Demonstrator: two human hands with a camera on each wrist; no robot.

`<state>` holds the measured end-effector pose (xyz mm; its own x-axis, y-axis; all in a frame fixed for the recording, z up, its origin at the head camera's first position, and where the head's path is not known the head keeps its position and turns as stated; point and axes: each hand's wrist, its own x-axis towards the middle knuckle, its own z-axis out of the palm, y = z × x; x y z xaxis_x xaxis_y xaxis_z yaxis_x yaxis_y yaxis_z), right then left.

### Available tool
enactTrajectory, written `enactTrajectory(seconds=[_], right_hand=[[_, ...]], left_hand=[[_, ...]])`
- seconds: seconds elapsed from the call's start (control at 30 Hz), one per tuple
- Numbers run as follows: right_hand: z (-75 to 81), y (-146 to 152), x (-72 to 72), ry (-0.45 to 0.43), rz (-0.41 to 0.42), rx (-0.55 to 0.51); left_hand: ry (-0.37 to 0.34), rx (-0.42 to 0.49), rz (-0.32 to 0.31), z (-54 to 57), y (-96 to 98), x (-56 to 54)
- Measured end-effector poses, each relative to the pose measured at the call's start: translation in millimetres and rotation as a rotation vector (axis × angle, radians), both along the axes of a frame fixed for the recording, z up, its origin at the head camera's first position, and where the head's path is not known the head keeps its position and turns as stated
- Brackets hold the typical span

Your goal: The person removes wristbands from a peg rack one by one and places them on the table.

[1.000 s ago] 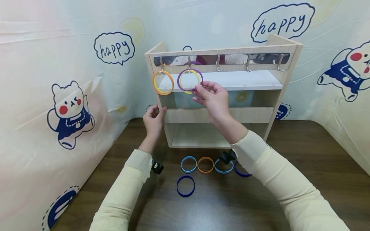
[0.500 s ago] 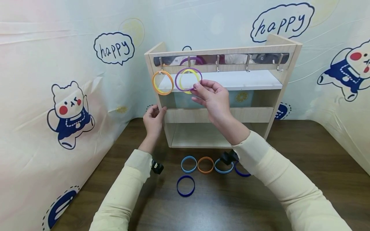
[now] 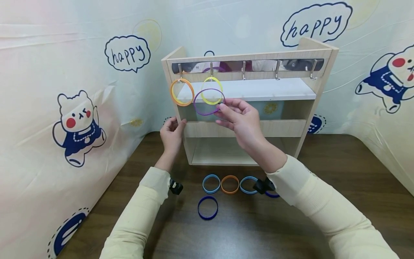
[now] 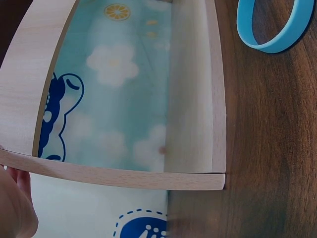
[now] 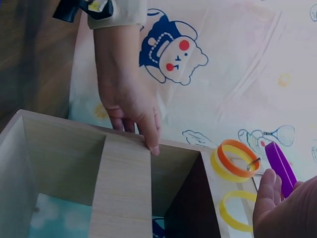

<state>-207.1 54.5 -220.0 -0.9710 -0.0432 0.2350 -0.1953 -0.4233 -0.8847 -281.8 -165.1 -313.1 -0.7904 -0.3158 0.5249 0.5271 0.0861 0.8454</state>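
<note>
My right hand point(image 3: 244, 120) pinches a purple silicone wristband point(image 5: 281, 168) between thumb and fingertips. In the head view the band overlaps the lower part of a yellow wristband point(image 5: 233, 223) that hangs from the second hook point(image 3: 211, 70) of a small wooden shelf point(image 3: 245, 128). On the leftmost hook, an orange wristband point(image 5: 224, 157) hangs together with another yellow wristband point(image 5: 218, 173). My left hand point(image 3: 171, 138) grips the shelf's left side panel, thumb on the front edge and fingers around the outside.
Before the shelf lie a light blue wristband point(image 3: 211, 192), an orange one point(image 3: 230, 193), another light blue one point(image 3: 248, 192) and a dark blue one point(image 3: 272, 196), partly covered by the right wrist camera point(image 3: 263, 185). Nearer is another dark blue wristband point(image 3: 208, 218). Bare hooks point(image 3: 244, 72) continue rightward.
My right hand has drawn the purple wristband down from in front of the second hook, where the yellow one stays hanging. The left hand keeps its grip on the side panel.
</note>
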Motion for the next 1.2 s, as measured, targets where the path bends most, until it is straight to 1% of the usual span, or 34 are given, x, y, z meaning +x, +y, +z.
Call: enactTrajectory(seconds=[0.13, 0.3, 0.6, 0.9, 1.2], right_hand=[[-7.9, 4.7, 3.6, -0.008, 0.01, 0.03], [-21.6, 10.9, 7.2, -0.016, 0.033, 0.051], [-46.2, 19.5, 9.9, -0.067, 0.048, 0.081], [-69.4, 30.0, 16.4, -0.113, 0.08, 0.179], [-93.7, 39.2, 22.6, -0.164, 0.108, 0.24]], left_hand=[[0.001, 0.004, 0.004, -0.1, 0.0, -0.3], [-0.001, -0.004, 0.003, -0.5, -0.1, -0.3], [-0.001, -0.005, 0.005, 1.5, 0.6, 1.3], [-0.008, -0.021, 0.012, 1.1, 0.7, 1.1], [-0.01, -0.017, 0.017, 1.5, 0.2, 0.8]])
